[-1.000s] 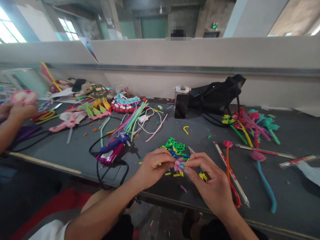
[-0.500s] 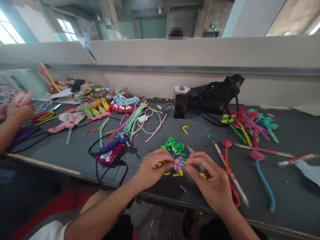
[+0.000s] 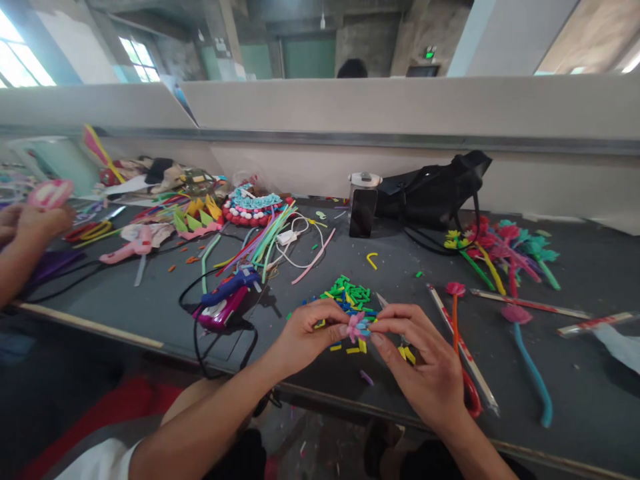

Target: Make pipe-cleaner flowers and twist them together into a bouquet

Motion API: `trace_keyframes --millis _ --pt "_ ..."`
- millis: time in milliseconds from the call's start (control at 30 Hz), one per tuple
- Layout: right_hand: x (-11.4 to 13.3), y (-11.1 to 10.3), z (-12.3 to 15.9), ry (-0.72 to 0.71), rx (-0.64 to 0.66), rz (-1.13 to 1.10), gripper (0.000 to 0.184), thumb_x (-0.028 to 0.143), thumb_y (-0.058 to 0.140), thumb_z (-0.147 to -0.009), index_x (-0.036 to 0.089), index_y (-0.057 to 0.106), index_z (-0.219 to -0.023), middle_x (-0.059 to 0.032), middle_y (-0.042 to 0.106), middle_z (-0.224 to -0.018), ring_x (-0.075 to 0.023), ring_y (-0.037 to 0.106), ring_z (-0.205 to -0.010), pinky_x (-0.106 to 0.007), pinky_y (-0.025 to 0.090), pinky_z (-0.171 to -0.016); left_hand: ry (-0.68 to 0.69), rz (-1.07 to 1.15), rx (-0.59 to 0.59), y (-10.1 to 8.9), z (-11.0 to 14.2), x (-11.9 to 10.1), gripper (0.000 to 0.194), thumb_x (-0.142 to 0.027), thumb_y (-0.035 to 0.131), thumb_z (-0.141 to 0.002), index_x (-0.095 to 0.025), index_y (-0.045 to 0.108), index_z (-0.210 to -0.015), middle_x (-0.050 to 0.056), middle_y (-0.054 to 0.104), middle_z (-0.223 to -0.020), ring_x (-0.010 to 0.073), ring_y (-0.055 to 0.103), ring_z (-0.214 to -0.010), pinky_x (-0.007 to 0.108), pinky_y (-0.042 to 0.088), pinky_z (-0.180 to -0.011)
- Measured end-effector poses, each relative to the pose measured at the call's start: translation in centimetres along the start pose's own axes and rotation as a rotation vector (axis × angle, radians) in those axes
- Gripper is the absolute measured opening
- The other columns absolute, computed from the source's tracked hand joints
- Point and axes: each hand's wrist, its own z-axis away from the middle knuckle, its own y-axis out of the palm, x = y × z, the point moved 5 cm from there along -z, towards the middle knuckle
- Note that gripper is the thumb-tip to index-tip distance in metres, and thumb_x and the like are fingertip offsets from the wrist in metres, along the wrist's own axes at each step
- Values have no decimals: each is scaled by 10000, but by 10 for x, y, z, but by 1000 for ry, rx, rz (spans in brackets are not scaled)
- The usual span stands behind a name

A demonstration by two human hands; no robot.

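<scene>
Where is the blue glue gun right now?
In the head view, the blue glue gun is on the table left of the left hand, lying against the magenta device, nearer than the white cable.

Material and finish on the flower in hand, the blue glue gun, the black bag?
Flower: probably chenille stem, matte, judging by its fuzzy petals.
Blue glue gun: likely hard moulded plastic, semi-gloss; smooth shell.
Black bag: leather or imitation, can't tell which; soft folds, slight sheen.
</scene>
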Motion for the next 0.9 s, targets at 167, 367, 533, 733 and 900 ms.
trace_keyframes --millis 167,367,533,733,900 --pt "1 1 1 -29 20 6 112 97 595 -898 188 648 -935 -57 608 -978 -162 585 -941 -313 473 -832 64 -20 15 1 0 -2 123 -247 676 -858 -141 728 -889 72 682 -841 152 619 -807 269 473 -758" --pt "2 3 3 -96 53 58 127 87 574 -911 187 635 -961 -60 605 -1010 -171 564 -961 -333 454 -852 98 -38 16 1 -1 -6 130 -246 675 -857 -136 733 -896 78 687 -827 150 623 -792 264 482 -744" --pt "3 2 2 -87 41 39 149 100 600 -899 211 643 -988 -53 621 -1004 -181 580 -947 -344 472 -825 100 -68 26 1 -1 -8 151 -272 667 -863 -140 737 -881 84 690 -827 152 624 -784 265 486 -730" --pt "0 2 0 -5 71 -39 118 125 605 -903 232 646 -932 -34 651 -949 -182 603 -933 -346 492 -803 121 -82 38 2 -2 -10 140 -261 668 -862 -143 742 -867 83 690 -814 147 624 -773 256 484 -719" --pt "-3 3 1 53 85 -102 106 136 614 -905 236 642 -927 -23 646 -954 -162 606 -936 -318 488 -825 107 -71 49 3 -1 -9 132 -256 667 -863 -144 736 -865 79 689 -815 149 623 -786 259 479 -736"
